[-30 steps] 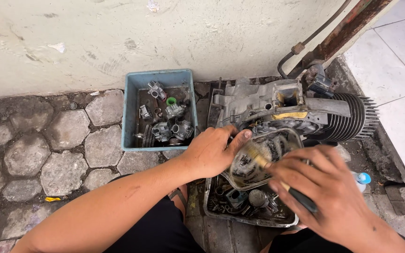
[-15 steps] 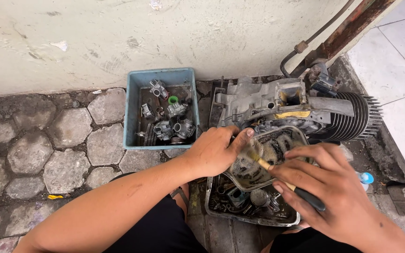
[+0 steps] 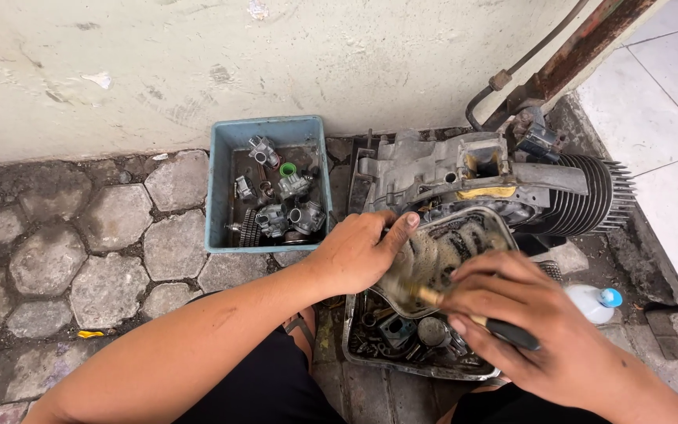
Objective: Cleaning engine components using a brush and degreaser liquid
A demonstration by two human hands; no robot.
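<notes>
1. The left hand (image 3: 352, 255) is gripping the near-left rim of a grimy metal engine cover (image 3: 449, 255), fingers curled over the edge and thumb stretched along it, tilting the cover up over a metal tray (image 3: 362, 357) of small parts.
2. The right hand (image 3: 531, 326) is closing around a paintbrush (image 3: 464, 312), its dark handle pinched between thumb and fingers, with the bristles pressing into the lower left of the cover's hollow.
3. Judging the progress: the upper inside of the cover is showing paler, bare-looking metal, while the lower part near the bristles is looking dark and oily (the blur there is making it hard to be sure), so the scrubbing appears partly done with the near end left.
4. The cover is sitting between the two hands, touching the left palm side and lying just ahead of the right hand's knuckles; it is leaning against the finned engine block (image 3: 543, 192) behind it.
5. A blue plastic tub (image 3: 217, 200) holding carburettor-like pieces and a gear is standing just left of the left hand, on the paving stones (image 3: 103, 259); a small white bottle with a blue cap (image 3: 592, 302) is lying to the right.
</notes>
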